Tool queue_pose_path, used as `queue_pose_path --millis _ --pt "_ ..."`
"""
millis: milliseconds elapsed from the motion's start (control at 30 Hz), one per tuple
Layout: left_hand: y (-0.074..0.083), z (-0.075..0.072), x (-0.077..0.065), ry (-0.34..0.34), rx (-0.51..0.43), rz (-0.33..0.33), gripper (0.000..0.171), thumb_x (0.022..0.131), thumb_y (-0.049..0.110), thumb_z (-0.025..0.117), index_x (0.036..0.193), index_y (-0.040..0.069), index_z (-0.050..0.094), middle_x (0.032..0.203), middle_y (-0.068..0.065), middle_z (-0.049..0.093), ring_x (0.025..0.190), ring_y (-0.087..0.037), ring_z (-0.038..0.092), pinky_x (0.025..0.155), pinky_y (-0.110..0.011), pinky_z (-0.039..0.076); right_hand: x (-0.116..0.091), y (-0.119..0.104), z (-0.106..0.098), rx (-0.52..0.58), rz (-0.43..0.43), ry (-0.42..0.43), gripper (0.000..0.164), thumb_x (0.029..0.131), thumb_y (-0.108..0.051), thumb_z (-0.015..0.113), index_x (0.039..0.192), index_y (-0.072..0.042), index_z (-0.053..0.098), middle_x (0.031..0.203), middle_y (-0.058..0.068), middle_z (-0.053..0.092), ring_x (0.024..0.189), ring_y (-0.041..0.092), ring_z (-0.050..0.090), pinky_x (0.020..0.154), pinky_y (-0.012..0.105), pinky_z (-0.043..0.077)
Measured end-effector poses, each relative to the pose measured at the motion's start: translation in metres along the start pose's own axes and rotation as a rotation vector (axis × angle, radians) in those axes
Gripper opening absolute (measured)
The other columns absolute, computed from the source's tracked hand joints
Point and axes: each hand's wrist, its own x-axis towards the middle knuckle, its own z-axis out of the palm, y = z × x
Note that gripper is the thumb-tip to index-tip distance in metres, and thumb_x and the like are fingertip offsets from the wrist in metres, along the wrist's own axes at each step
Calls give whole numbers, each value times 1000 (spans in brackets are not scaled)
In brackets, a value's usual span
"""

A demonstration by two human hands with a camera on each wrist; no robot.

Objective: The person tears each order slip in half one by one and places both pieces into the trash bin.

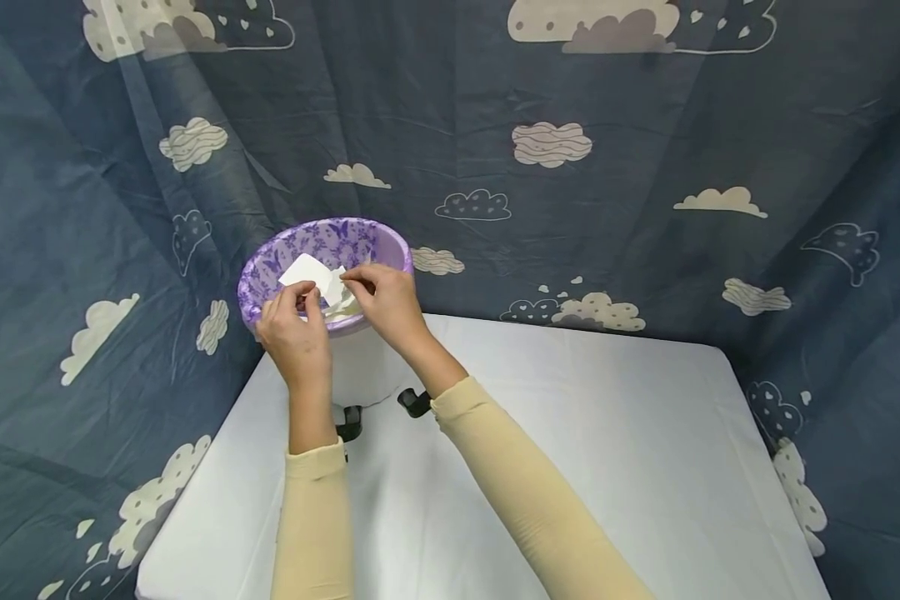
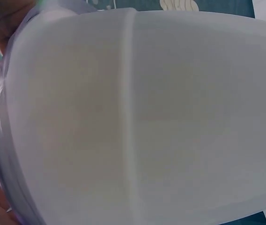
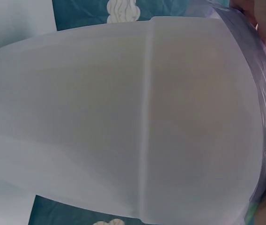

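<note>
A waste bin [image 1: 386,242] stands at the table's back left, white outside with a purple butterfly pattern inside and round the rim. Its pale wall [image 2: 77,117] fills most of both wrist views. Over its near rim, my left hand [image 1: 296,337] pinches with thumb and index finger at white paper, whose slips show by its fingers in the left wrist view. My right hand [image 1: 390,304] pinches a torn white piece of paper [image 1: 335,290] at its upper edge. A flatter white piece [image 1: 305,270] appears just beyond the left fingertips. The bin's bottom is hidden.
The white table [image 1: 570,450] stretches to the right of the bin. Behind and at both sides hangs a dark blue curtain [image 1: 450,108] with cloud prints. Black wrist mounts [image 1: 348,423] show at both forearms, with a thin wire near them.
</note>
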Motion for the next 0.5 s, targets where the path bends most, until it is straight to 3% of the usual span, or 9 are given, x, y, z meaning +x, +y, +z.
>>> queue_pose_path --millis 333,500 --pt "2 3 -2 -62 145 19 22 103 23 72 115 5 77 103 -18 80 96 -37 66 88 -51 39 0 0 0 4 27 -16 19 102 -9 70 116 -8 82 111 8 82 96 17 76 81 21 58" --pt "1 1 -5 -76 156 24 22 102 23 72 114 5 77 101 -18 79 95 -37 67 87 -51 39 -5 2 -2 46 20 30 19 103 -9 69 116 -10 82 108 7 82 85 15 72 74 17 53"
